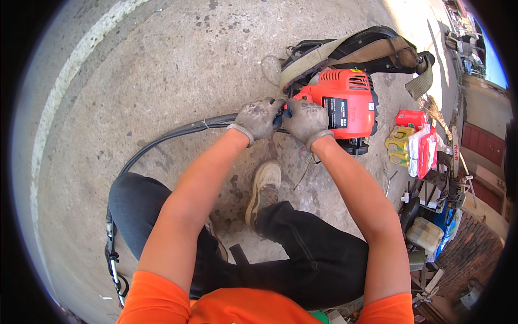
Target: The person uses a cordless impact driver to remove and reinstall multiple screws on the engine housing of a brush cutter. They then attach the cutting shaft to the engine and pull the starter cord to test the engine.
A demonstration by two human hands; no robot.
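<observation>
A red backpack brush cutter engine [352, 109] lies on the concrete, with a dark label panel and printed writing on its cover. At its left end my left hand [259, 117] and my right hand [306, 119], both in grey work gloves with blue palms, meet with bent fingers. They pinch a small part there, mostly hidden by the gloves. A black flexible shaft [174, 135] runs leftward from behind my left hand and curves down past my knee. Thin wires [306, 172] hang below my right wrist.
A black carrying frame [378, 36] with beige straps [311, 58] adjoins the engine. To the right are packed yellow bottles [398, 143], a red-and-white package [423, 152], a chainsaw guide bar [455, 150] and a cloudy plastic jerrycan [425, 235]. A metal tube with a handle [113, 259] lies at lower left.
</observation>
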